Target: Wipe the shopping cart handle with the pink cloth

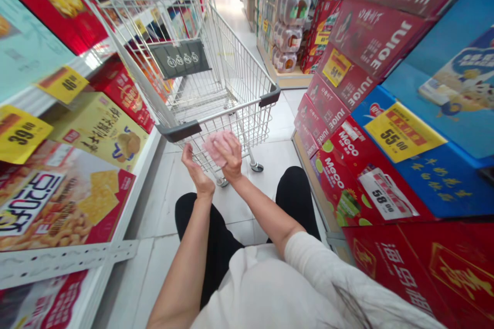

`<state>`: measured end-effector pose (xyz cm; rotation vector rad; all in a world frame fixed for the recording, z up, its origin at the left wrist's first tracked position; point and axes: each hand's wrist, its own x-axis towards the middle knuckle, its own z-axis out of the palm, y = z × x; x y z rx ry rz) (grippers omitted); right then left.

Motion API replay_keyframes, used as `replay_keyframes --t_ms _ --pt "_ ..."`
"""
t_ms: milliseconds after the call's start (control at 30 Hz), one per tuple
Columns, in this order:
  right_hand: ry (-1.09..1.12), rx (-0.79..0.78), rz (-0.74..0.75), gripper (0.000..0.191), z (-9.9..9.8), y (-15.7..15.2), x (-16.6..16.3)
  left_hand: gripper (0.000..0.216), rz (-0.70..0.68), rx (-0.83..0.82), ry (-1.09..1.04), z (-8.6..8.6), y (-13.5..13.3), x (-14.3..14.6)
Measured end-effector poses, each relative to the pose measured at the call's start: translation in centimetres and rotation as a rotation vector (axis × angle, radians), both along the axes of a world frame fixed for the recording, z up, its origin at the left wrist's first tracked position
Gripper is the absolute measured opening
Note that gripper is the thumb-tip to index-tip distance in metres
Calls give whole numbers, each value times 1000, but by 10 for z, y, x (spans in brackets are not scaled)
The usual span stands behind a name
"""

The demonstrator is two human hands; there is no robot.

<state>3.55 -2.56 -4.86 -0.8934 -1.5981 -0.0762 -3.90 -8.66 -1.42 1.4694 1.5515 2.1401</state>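
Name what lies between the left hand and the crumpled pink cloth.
Nothing: the head view shows a bare gap from left hand to crumpled pink cloth, held by right hand.

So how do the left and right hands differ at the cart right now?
The right hand is closed on a pink cloth at the wire end of the cart; the left hand holds nothing. The left hand is open, fingers pointing up just below the grey corner bumper, while the right hand is curled around the cloth. Both are raised at the same end of the cart.
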Motion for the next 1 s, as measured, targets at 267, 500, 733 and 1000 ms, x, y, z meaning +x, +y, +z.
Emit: replay_keyframes --t_ms 267,500,733,1000 --pt "-148 -58 -14 37 3 32 11 68 -20 -4 -101 2 0 -2" --pt "-183 -109 68 35 -20 3 23 77 19 -104 -114 8 -7 -1" --pt "-325 16 85 33 -1 17 -8 86 156 -221 -65 13 -17 -9" --pt "-266 -30 151 32 -39 -15 -7 87 78 -220 -53 13 -20 -26"
